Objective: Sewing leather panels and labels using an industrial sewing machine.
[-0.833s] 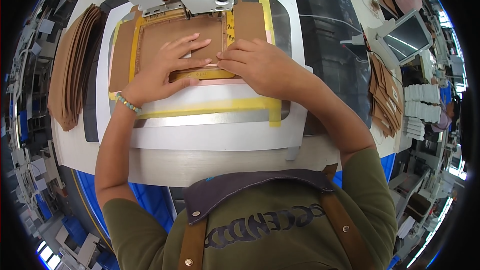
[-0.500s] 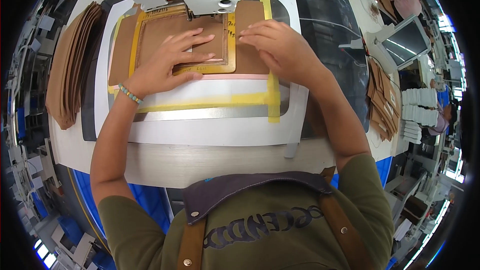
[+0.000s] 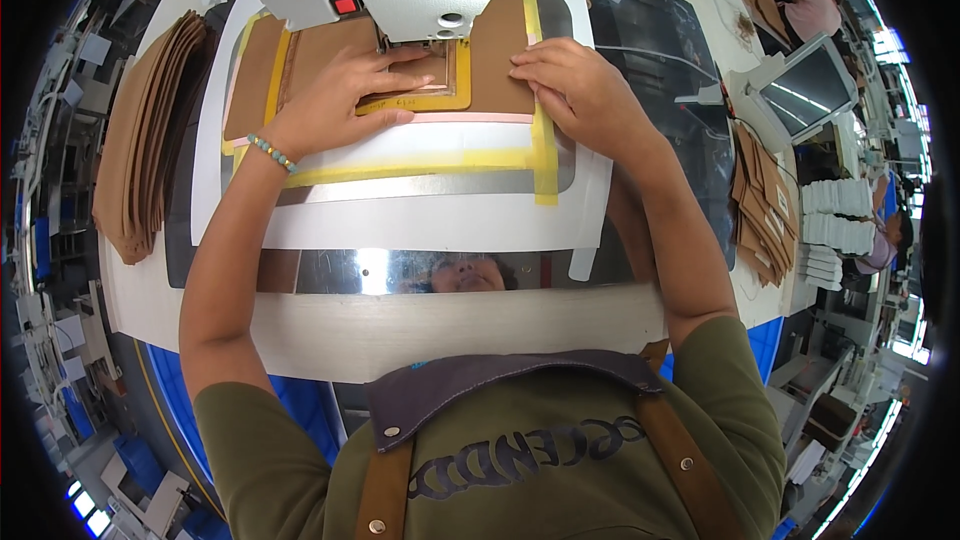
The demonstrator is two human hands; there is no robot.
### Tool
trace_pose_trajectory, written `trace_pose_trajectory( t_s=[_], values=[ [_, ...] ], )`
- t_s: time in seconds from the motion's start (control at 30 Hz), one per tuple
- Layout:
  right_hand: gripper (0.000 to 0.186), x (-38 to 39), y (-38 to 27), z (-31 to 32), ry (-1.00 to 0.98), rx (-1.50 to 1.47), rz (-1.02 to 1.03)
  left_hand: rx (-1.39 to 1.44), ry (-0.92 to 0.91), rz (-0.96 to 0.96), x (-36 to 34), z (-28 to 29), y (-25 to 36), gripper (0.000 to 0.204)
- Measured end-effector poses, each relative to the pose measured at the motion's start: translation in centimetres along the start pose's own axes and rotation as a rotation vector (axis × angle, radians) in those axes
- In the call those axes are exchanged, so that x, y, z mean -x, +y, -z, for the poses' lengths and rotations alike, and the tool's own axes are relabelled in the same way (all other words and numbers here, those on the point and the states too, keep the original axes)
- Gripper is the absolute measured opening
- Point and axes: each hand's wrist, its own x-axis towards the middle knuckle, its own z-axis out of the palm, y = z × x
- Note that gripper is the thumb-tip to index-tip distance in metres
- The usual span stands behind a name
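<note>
My left hand (image 3: 355,105) lies spread over a brown piece inside a yellow template frame (image 3: 445,102), fingertips close beneath the white sewing machine head (image 3: 420,10). My right hand (image 3: 585,100) has its fingers bent and pressed together on the right edge of a brown board (image 3: 500,75), by a yellow tape strip (image 3: 545,170). The board, edged with a pink strip, rests on a white sheet (image 3: 400,220) with taped borders. Whatever is under my left fingers is partly hidden.
Brown pieces form a thick stack (image 3: 145,140) on the left and another pile (image 3: 760,210) on the right. A screen (image 3: 800,85) and white stacks (image 3: 835,210) stand farther right. A reflective plate (image 3: 380,270) shows near the table edge (image 3: 450,330). Co-workers appear at the far right.
The white sheet and template have moved away from me under the machine, uncovering the reflective plate. Both hands moved forward with them; my right hand shifted from the frame to the board's right edge.
</note>
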Motion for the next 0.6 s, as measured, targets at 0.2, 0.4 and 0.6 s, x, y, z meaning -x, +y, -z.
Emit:
trace_pose_trajectory(
  t_s=[0.2,0.4,0.6],
  values=[
    [0.023,0.1,0.3,-0.1,0.009,0.007,-0.008,-0.016,-0.014,0.116,-1.1,0.3,-0.5,0.05],
    [0.023,0.5,0.7,-0.1,0.02,-0.007,-0.02,-0.063,0.118,0.048,-1.8,-0.4,-0.6,0.046],
    [0.026,0.8,0.3,4.2,0.029,-0.109,-0.079,0.036,0.205,0.075,-0.2,-0.7,-0.7,0.044]
  ],
)
